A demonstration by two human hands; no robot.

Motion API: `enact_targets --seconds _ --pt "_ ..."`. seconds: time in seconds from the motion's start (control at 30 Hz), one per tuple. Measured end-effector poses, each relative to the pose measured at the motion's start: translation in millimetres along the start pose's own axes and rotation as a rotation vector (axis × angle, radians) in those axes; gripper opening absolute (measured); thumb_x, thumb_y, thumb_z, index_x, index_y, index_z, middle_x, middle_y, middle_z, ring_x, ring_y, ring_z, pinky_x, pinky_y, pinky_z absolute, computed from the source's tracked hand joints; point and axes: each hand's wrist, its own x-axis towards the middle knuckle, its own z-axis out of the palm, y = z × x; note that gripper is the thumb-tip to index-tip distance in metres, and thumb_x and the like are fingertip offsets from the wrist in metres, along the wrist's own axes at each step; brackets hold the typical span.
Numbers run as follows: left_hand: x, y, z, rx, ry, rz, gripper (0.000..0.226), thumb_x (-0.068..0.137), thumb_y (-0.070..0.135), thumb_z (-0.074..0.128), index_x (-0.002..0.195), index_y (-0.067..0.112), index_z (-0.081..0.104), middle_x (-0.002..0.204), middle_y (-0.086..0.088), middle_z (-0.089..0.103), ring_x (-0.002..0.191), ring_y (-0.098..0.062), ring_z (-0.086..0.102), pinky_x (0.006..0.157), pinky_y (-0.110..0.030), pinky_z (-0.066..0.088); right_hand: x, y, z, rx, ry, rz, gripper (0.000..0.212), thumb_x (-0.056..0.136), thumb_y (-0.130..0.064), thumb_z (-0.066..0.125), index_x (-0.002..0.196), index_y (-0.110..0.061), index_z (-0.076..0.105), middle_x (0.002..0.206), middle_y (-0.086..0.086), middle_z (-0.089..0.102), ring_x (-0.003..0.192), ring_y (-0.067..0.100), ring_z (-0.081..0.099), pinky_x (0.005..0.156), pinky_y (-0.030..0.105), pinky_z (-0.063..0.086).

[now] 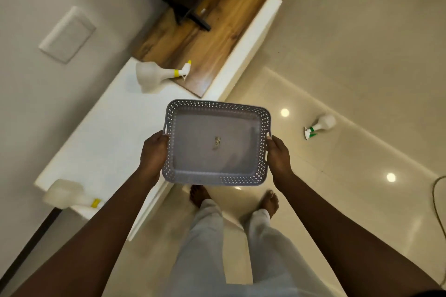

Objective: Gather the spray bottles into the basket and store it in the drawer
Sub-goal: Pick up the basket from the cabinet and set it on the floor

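Observation:
I carry a grey perforated basket [169, 152] in front of me; only a small scrap lies in it. My left hand [153, 155] grips its left side and my right hand [280, 157] grips its right side by the handle. A white spray bottle with a yellow collar [154, 76] lies on the white cabinet top [101, 142]. Another white bottle with a yellow collar [70, 194] sits at the cabinet's near end, partly behind my left arm. A third white bottle with a green trigger [322, 125] lies on the floor to the right.
A wooden shelf top [217, 38] continues the cabinet away from me, with a black stand [185, 13] on it. A white wall plate [67, 34] is on the left wall. A cable [436, 200] curls on the glossy tiled floor [362, 79] at far right. My bare feet stand below the basket.

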Motion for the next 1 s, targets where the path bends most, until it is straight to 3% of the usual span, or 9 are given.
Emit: enact_targets --seconds 0.13,0.23,0.37,0.53,0.67,0.8,0.87,1.0 --pt "-15 6 69 0.11 -0.082 0.021 0.029 0.082 0.028 0.05 0.09 0.012 0.072 0.087 -0.001 0.078 0.073 -0.006 0.07 0.071 -0.031 0.052 1 34 -70 0.063 0.09 0.046 0.027 0.107 -0.036 0.048 0.108 -0.024 0.073 0.102 -0.009 0.075 0.099 0.014 0.07 0.095 0.049 0.058" --pt "-32 4 127 0.195 -0.131 0.05 0.026 0.084 0.027 0.051 0.084 0.015 0.074 0.082 0.004 0.077 0.078 -0.011 0.072 0.067 -0.029 0.05 0 60 -126 0.111 0.146 0.059 0.026 0.107 -0.033 0.05 0.102 -0.021 0.073 0.088 -0.013 0.075 0.091 0.012 0.07 0.086 0.042 0.058" --pt "-55 0 194 0.272 -0.192 0.06 0.027 0.084 0.031 0.051 0.084 0.019 0.075 0.077 0.009 0.077 0.083 -0.018 0.072 0.072 -0.033 0.053 -1 90 -195 0.151 0.201 0.097 0.029 0.108 -0.033 0.051 0.113 -0.015 0.073 0.107 0.0 0.075 0.103 0.021 0.07 0.095 0.044 0.056" --pt "-81 -12 269 0.33 -0.272 0.104 0.027 0.082 0.036 0.05 0.079 0.022 0.072 0.076 0.012 0.077 0.064 -0.001 0.07 0.062 -0.026 0.054 5 131 -263 0.212 0.244 0.14 0.021 0.106 -0.034 0.054 0.096 -0.031 0.072 0.093 -0.013 0.074 0.093 0.01 0.07 0.076 0.034 0.056" --pt "-73 -37 329 0.372 -0.296 0.088 0.029 0.081 0.039 0.049 0.084 0.022 0.073 0.075 0.015 0.077 0.071 -0.005 0.072 0.064 -0.026 0.052 35 183 -296 0.242 0.269 0.196 0.018 0.105 -0.032 0.055 0.097 -0.031 0.071 0.085 -0.019 0.074 0.085 0.004 0.069 0.067 0.023 0.051" --pt "-45 -74 384 0.418 -0.308 0.075 0.035 0.086 0.034 0.049 0.094 0.012 0.075 0.083 0.004 0.079 0.086 -0.016 0.074 0.075 -0.033 0.056 76 235 -315 0.25 0.276 0.234 0.019 0.107 -0.032 0.054 0.097 -0.033 0.071 0.082 -0.028 0.075 0.074 -0.01 0.071 0.055 0.007 0.05" --pt "-27 -95 411 0.451 -0.307 0.074 0.033 0.089 0.03 0.049 0.096 0.01 0.074 0.089 -0.001 0.078 0.085 -0.015 0.074 0.078 -0.035 0.057 101 259 -320 0.222 0.268 0.255 0.018 0.107 -0.035 0.053 0.098 -0.035 0.069 0.087 -0.022 0.076 0.08 -0.006 0.072 0.06 0.013 0.051" --pt "12 -137 456 0.479 -0.317 0.092 0.029 0.092 0.025 0.049 0.094 0.011 0.074 0.074 0.012 0.076 0.059 0.007 0.067 0.055 -0.016 0.051 158 315 -322 0.221 0.251 0.269 0.022 0.106 -0.03 0.053 0.118 -0.028 0.072 0.108 -0.013 0.071 0.096 0.004 0.067 0.072 0.025 0.049"
